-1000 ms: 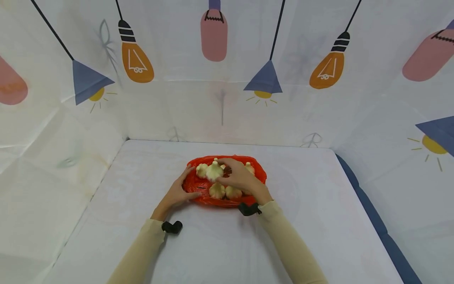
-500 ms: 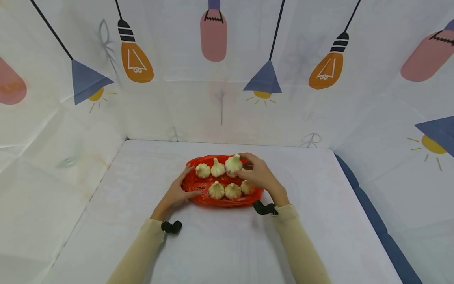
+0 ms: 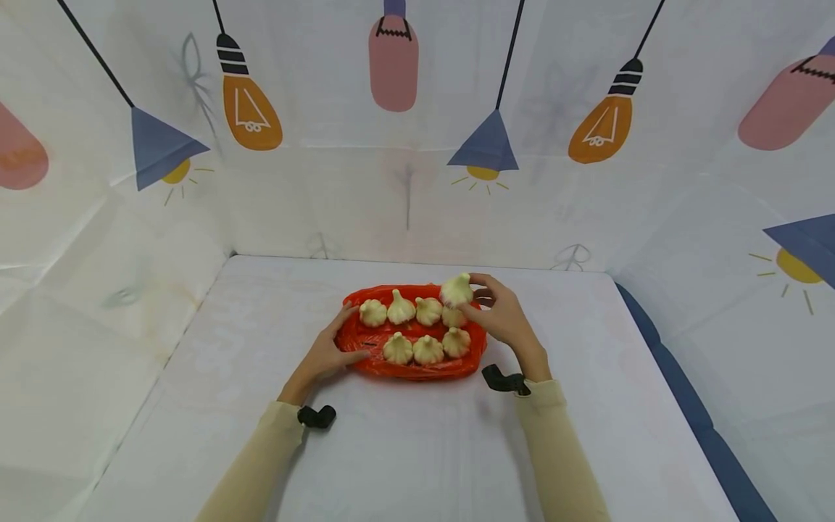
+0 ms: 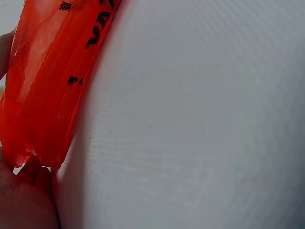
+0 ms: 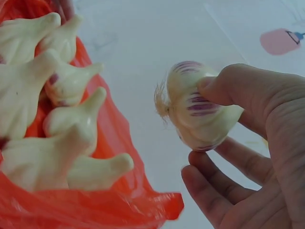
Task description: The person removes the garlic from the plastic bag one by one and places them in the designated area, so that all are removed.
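A red plastic bag (image 3: 414, 372) lies spread open on the table, with several pale garlic bulbs (image 3: 401, 307) in two rows inside. My left hand (image 3: 322, 353) holds the bag's left end, thumb at the front and fingers around the far side; the left wrist view catches its fingers (image 4: 40, 176) against the red plastic. Above the bag's back right corner, my right hand (image 3: 505, 312) pinches one garlic bulb (image 3: 457, 291) between thumb and fingers. In the right wrist view this held bulb (image 5: 195, 107) shows purple streaks and dry roots pointing toward the bag.
The white table (image 3: 391, 449) extends around the bag on all sides. Behind it hangs a white cloth (image 3: 326, 203) printed with lamps and bulbs. Dark blue padding (image 3: 685, 391) runs along the right edge of the table. Black wrist cameras (image 3: 317, 417) sit on both wrists.
My right hand has lifted a garlic bulb from the back row and carried it right and slightly away from me, uncovering bulbs beneath. The left hand stays on the bag.
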Tool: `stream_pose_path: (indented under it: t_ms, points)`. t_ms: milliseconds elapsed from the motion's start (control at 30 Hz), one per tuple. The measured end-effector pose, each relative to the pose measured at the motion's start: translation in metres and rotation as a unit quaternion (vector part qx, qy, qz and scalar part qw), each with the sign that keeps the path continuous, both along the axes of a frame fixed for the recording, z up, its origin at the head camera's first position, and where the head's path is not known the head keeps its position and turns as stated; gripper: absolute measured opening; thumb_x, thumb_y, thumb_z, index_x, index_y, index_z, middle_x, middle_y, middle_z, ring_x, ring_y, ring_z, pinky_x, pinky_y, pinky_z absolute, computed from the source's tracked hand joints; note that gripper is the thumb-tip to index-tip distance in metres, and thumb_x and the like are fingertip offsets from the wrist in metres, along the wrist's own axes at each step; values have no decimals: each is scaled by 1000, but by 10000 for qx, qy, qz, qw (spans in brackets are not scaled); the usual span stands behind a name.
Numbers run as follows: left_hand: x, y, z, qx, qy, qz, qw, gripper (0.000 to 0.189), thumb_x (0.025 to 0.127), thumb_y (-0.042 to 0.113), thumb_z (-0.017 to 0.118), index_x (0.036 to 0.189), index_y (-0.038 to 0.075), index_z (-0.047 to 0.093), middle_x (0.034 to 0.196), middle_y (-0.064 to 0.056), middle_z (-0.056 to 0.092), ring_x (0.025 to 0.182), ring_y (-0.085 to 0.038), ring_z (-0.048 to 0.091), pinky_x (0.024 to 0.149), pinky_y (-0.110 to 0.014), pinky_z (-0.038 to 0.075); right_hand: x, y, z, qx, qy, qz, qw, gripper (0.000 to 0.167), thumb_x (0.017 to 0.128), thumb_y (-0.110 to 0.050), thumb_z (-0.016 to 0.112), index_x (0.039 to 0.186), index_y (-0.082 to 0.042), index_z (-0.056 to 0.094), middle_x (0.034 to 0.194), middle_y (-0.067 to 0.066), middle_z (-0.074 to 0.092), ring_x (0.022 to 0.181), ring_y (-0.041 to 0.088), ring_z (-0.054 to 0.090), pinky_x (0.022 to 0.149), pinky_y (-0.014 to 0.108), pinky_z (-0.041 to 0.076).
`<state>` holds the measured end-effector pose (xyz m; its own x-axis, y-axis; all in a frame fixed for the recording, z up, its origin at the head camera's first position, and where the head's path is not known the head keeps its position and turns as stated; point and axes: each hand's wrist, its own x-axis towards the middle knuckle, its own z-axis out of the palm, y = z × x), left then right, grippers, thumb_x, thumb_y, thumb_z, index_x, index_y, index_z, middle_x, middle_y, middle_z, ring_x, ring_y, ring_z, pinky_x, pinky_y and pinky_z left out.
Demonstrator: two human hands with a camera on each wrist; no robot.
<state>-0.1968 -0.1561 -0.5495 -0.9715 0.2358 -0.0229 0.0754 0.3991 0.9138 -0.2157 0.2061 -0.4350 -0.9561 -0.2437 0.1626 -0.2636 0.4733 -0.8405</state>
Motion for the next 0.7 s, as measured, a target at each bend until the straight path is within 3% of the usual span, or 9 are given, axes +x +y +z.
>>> stream_pose_path:
  t_ms: [433,567,600,700]
  points:
    - [1,0,-1,-32,-26,36,10000,94,83,28,88,160,26,34,174,-3,15,160,-36,11,126,-61,17,-7,36,-12,-433,359,-858,9947,54,92,-12,77,141,-2,57,141,20,59,115,39,64,104,54,53]
    - [0,1,-1,-61,15,9,10000,94,83,28,87,160,26,34,174,-2,14,160,-36,11,126,-61,18,1,39,-8,-567,475,-1230,9896,54,92,-7,76,140,5,55,139,27,58,113,44,63,103,57,52]
    - [0,1,-1,-62,30,-2,10000,94,83,27,87,160,26,34,174,-2,14,160,-36,11,126,-61,17,1,41,-10,-613,530,-1297,9882,55,92,-7,76,141,5,55,139,27,59,112,43,63,102,56,53]
    - [0,1,-2,-60,56,-20,10000,93,84,27,87,160,25,34,174,-2,13,160,-36,11,126,-61,18,0,48,-16,-578,561,-1547,9847,54,91,-11,78,140,3,57,138,24,61,109,39,64,98,36,59]
